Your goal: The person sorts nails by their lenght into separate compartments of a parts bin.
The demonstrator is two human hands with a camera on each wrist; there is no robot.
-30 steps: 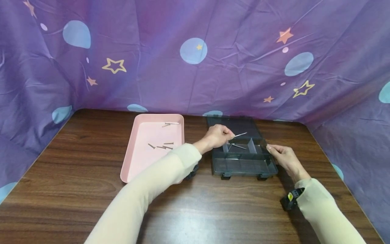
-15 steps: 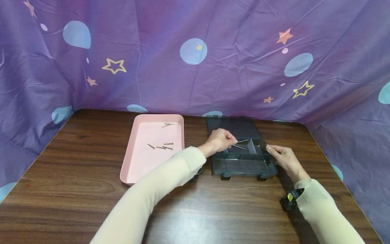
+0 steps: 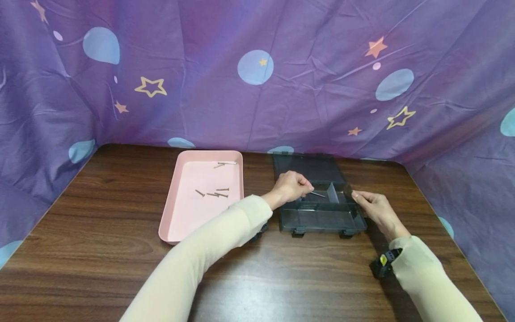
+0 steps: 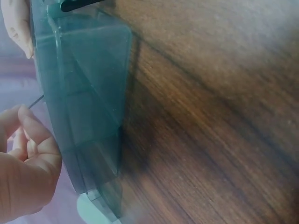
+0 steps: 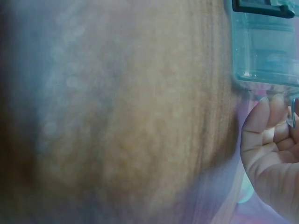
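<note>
In the head view my left hand [image 3: 291, 185] is over the back compartment of a dark see-through organizer box [image 3: 322, 219]. In the left wrist view, its thumb and fingertips pinch a thin metal nail [image 4: 36, 101], whose far end runs behind the box wall. A nail [image 3: 318, 194] shows at the fingertips in the head view; I cannot tell whether it is the held one or another lying inside. My right hand [image 3: 377, 209] grips the box's right edge between thumb and fingers. A pale divider [image 3: 333, 193] stands in the back row.
A pink tray [image 3: 169, 214] stands left of the box, with several nails or screws [image 3: 217, 194] in its middle and a few thin ones [image 3: 225, 163] at its back. The box lid [image 3: 310, 167] lies open toward the purple curtain [image 3: 257, 116].
My left hand has lowered into the back compartment with the nail, which pointed up to the right earlier and no longer sticks out that way. The right hand has stayed at the box edge.
</note>
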